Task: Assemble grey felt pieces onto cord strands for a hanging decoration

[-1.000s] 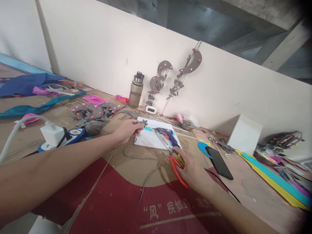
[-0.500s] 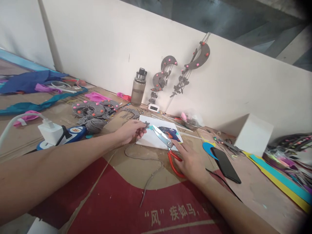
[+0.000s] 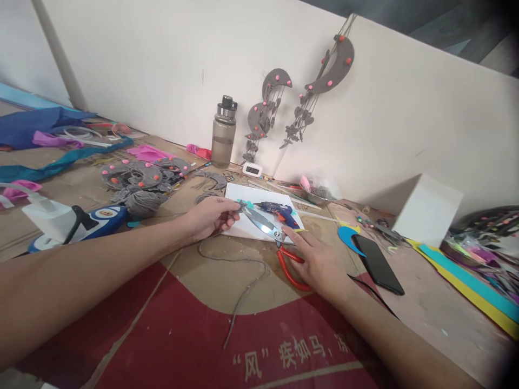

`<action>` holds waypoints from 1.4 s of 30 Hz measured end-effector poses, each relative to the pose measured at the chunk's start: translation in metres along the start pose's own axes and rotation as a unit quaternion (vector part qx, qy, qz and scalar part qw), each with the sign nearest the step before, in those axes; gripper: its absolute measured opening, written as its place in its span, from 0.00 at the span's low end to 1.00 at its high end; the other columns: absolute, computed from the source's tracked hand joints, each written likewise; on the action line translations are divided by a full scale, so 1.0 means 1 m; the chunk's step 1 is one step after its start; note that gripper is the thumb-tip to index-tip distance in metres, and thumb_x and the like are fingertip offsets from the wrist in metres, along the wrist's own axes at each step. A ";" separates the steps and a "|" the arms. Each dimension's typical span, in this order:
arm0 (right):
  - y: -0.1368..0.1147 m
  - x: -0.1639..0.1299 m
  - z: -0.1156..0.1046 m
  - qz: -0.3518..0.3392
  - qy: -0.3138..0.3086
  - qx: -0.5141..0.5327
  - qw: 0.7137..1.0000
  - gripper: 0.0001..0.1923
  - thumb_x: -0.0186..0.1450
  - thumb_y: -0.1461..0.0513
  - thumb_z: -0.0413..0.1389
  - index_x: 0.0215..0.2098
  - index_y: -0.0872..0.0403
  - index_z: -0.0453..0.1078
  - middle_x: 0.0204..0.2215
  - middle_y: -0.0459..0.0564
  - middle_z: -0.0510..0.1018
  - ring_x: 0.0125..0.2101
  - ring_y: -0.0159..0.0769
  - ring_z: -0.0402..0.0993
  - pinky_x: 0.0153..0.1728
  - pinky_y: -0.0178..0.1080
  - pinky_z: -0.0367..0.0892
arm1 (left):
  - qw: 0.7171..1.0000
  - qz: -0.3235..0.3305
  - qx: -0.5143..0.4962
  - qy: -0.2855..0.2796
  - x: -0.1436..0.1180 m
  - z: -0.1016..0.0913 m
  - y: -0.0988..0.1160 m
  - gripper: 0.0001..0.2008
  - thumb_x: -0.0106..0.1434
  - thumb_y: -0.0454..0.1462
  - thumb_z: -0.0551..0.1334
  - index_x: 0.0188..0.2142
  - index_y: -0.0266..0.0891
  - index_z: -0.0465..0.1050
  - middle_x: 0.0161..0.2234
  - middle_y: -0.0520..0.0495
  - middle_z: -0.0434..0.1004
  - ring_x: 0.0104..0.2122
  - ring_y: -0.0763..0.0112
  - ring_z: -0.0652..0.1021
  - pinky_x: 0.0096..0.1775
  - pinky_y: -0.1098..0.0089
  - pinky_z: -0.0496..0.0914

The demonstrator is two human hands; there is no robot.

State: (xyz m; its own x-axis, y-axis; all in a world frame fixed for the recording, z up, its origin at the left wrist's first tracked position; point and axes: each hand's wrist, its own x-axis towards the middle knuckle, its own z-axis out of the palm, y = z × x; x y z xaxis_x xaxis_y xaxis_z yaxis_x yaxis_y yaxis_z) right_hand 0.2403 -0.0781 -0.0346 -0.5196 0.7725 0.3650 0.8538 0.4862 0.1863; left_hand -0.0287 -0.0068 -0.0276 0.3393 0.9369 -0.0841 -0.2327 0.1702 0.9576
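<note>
My left hand (image 3: pixel 214 216) pinches a small grey star-like felt piece (image 3: pixel 242 205) between thumb and fingertips. A length of grey yarn (image 3: pixel 239 260) trails from below this hand across the cardboard. In my right hand (image 3: pixel 318 262) are scissors (image 3: pixel 263 226) with red handles, the fingers partly through and around the loops. Their blades point left, with the tips at the felt piece, and look nearly closed. Behind the blades, a dark blue glue gun (image 3: pixel 279 209) lies on a white sheet (image 3: pixel 243 192).
Grey felt crescents with coloured dots (image 3: pixel 133 175) and a yarn ball (image 3: pixel 144 204) lie left. A water bottle (image 3: pixel 224 135) and small clock (image 3: pixel 252 169) stand at the wall, where finished hangings (image 3: pixel 334 67) hang. A phone (image 3: pixel 379 265) lies right; a power strip (image 3: pixel 105 216) is left.
The scissor tips have moved left onto the felt piece, and the blades have come closer together. The whole view has shifted slightly; both hands keep their hold.
</note>
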 end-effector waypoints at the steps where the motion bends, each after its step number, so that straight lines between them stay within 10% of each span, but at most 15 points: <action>1: 0.000 0.000 0.000 -0.001 -0.002 -0.002 1.000 0.28 0.64 0.63 0.51 0.62 0.51 0.55 0.46 0.54 0.74 0.46 0.42 0.70 0.40 0.41 0.69 | 1.000 -0.001 0.001 -0.005 0.000 0.000 0.000 0.09 0.56 0.35 0.61 0.23 0.33 0.68 0.22 0.48 0.70 0.17 0.81 0.65 0.18 0.77 0.58; 42: 0.002 0.000 -0.005 -0.049 0.006 -0.046 0.998 0.29 0.61 0.67 0.53 0.61 0.55 0.58 0.39 0.54 0.76 0.38 0.42 0.72 0.35 0.40 0.69 | 0.999 -0.035 -0.007 -0.013 -0.003 0.002 0.003 0.11 0.57 0.34 0.60 0.19 0.32 0.66 0.17 0.49 0.65 0.14 0.82 0.62 0.14 0.79 0.51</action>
State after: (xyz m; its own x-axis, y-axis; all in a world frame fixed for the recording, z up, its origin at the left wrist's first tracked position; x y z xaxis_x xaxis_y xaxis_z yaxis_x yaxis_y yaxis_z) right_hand 0.2416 -0.0792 -0.0297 -0.6009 0.7173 0.3526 0.7985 0.5195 0.3041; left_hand -0.0281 -0.0096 -0.0242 0.3794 0.9142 -0.1422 -0.2207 0.2386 0.9457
